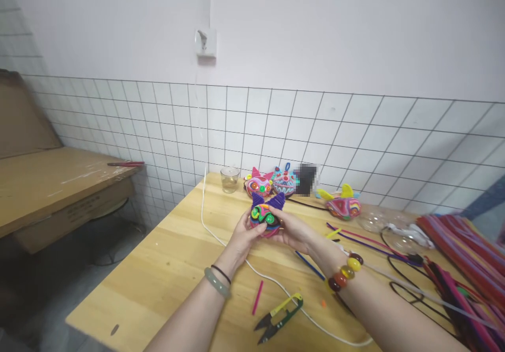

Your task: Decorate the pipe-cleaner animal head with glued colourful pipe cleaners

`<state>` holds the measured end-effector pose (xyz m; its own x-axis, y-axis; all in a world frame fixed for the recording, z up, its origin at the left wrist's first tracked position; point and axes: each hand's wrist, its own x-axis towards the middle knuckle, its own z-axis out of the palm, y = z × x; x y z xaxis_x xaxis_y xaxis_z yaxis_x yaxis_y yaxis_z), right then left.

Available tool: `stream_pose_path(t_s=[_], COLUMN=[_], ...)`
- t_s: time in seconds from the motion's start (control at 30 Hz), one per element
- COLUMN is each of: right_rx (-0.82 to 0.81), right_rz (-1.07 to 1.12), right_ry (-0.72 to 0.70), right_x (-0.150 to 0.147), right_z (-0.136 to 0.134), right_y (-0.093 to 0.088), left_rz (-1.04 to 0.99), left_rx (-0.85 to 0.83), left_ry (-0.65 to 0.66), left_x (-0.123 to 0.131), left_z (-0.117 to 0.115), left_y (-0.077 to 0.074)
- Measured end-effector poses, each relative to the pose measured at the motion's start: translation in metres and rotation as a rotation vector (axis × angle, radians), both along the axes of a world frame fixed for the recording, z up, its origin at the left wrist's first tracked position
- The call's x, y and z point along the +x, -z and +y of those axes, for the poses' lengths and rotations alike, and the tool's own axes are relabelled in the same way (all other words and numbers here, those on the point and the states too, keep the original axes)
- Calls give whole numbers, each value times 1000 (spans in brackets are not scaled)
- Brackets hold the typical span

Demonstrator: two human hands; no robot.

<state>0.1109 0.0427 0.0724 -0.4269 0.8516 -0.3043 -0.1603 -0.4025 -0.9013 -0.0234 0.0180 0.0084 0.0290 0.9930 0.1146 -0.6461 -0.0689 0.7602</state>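
Between my two hands, above the wooden table (185, 257), is a small colourful cat-like ornament (263, 216) with purple pointed ears and green eye shapes; it looks made of pipe cleaners. My left hand (245, 235) grips its left side, thumb across the front. My right hand (294, 230) closes on its right side. Nearer to me lie yellow-and-green thread snips (280, 316) with dark blades and a short pink pipe cleaner piece (258, 298). A blue pipe cleaner (310, 265) rests by my right wrist.
Behind stand a glass (229, 179), a pink-eared ornament (258, 184), a light-blue one (284, 182) and a yellow-eared one (344, 204). A white cable (272, 279) crosses the table. Clear plastic shells (373, 221) and bundled pipe cleaners (465, 247) lie right. A tiled wall (256, 126) bounds the back.
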Motion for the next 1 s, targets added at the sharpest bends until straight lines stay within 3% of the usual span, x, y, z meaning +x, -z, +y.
stream_pose_path(t_s=[0.17, 0.43, 0.67, 0.83, 1.0], right_rx=[13, 144, 289, 444, 655], right_rz=[-108, -490, -701, -701, -799], right_ry=[-23, 5, 55, 177, 279], right_x=[36, 108, 131, 147, 161], right_z=[0, -24, -65, -62, -54], right_y=[-4, 21, 47, 57, 51], left_rz=[73, 289, 323, 426, 462], left_rx=[1, 79, 95, 140, 150], left_ry=[5, -261, -358, -435, -408], left_x=[0, 2, 7, 9, 9], left_z=[1, 6, 6, 4, 5], left_y=[-2, 6, 10, 16, 23])
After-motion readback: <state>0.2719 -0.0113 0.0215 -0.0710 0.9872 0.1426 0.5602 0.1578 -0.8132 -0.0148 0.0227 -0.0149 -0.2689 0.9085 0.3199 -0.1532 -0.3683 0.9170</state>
